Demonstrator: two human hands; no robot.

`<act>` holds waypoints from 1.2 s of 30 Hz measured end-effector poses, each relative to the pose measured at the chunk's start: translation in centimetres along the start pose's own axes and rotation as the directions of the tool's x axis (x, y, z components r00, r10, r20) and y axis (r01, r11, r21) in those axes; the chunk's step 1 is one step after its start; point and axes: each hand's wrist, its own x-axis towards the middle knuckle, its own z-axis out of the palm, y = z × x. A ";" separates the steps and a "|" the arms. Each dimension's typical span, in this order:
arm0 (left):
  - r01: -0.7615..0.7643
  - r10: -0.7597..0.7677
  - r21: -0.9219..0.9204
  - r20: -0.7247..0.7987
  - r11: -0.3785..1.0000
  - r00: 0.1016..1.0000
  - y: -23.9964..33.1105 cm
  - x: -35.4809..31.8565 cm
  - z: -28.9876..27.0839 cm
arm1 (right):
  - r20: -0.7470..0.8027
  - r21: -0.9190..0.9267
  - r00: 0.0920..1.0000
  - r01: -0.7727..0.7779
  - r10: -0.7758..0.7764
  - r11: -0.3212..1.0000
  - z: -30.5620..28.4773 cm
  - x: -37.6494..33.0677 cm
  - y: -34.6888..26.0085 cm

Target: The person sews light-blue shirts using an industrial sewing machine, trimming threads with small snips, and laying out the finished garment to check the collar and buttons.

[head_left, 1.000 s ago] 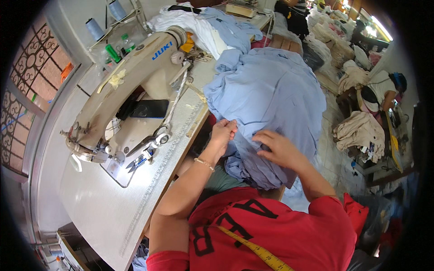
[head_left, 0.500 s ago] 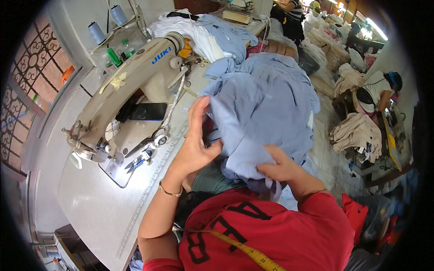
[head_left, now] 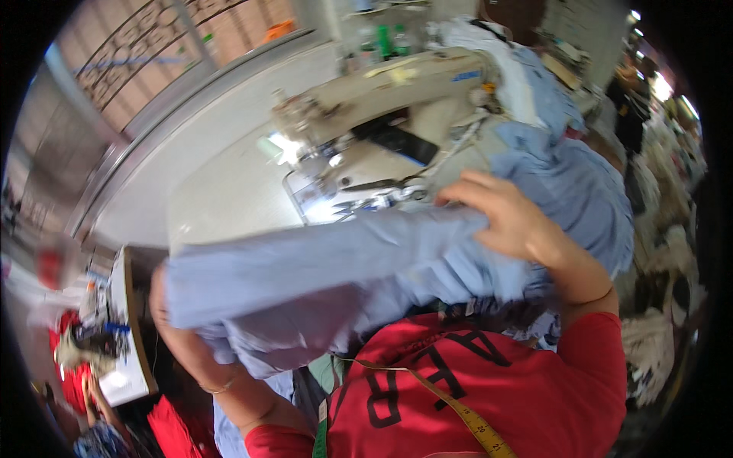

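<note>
A length of light blue cloth (head_left: 328, 263) stretches across in front of me, with a straight folded edge along its top and loose folds hanging below. At its right end my right hand (head_left: 500, 214) grips the edge between thumb and fingers. My left hand (head_left: 158, 294) is at the far left end, its fingers mostly hidden behind the cloth it holds up. Just beyond the cloth is a sewing machine (head_left: 382, 95), its lamp lit by the needle. Scissors (head_left: 382, 185) and small blue-handled snips (head_left: 363, 204) lie near the machine's needle plate.
A dark phone (head_left: 401, 143) lies under the machine's arm. More light blue cloth (head_left: 588, 191) is heaped at the right, and white garments (head_left: 477, 38) lie behind. A yellow tape measure (head_left: 466, 412) hangs over my red shirt. Another person's hands (head_left: 90, 385) are at a table (head_left: 134, 366) lower left.
My view has swung left toward the sewing machine. Both hands have moved apart, and the bunched cloth now stretches wide between them. The left hand has gone far left.
</note>
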 end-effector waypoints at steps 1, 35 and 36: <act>0.026 -0.012 0.046 -0.272 0.999 0.962 1.8 -0.1 -1.5 | -0.051 -0.043 0.998 0.024 -0.026 0.999 0.9 2.0 0.1; -0.021 0.320 0.858 -0.168 0.513 0.932 1.2 13.7 -15.6 | 0.422 0.900 0.519 -0.342 -0.744 0.272 23.3 9.7 -14.6; 0.121 0.371 0.957 -0.216 0.265 0.903 2.2 15.3 -11.5 | 0.357 0.926 0.548 -0.315 -0.756 0.209 23.8 8.9 -15.3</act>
